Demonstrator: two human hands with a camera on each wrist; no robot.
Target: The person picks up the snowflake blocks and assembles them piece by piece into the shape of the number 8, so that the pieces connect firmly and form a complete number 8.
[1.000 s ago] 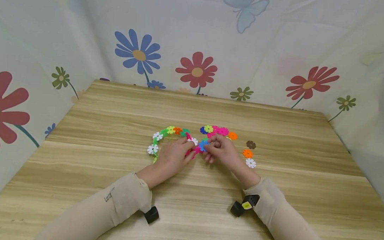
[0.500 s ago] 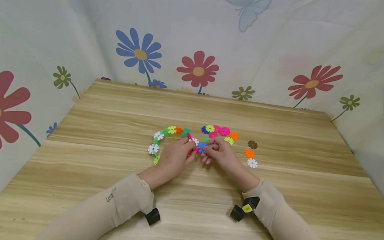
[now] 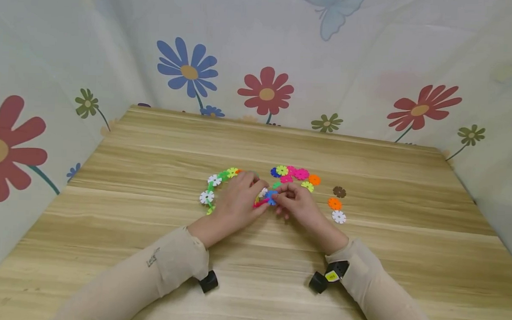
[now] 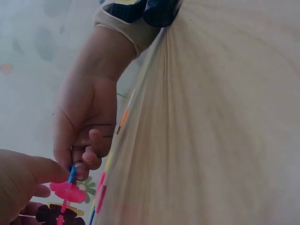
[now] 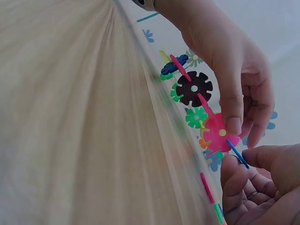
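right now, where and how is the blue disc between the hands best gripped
Probably pinch the blue disc by its right rim, across its flat faces, from the right, as the right hand does: it is thin, and its left edge meets the pink disc, held by the left hand.

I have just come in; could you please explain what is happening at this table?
At a wood-grain table, a person's left hand pinches a bright pink notched plastic disc at the end of a curved chain of multicoloured discs. The right hand pinches a blue notched plastic disc, its edge touching the pink one; whether they are fully locked together is unclear. A brown disc, an orange disc and a white disc, all notched plastic, lie loose to the right.
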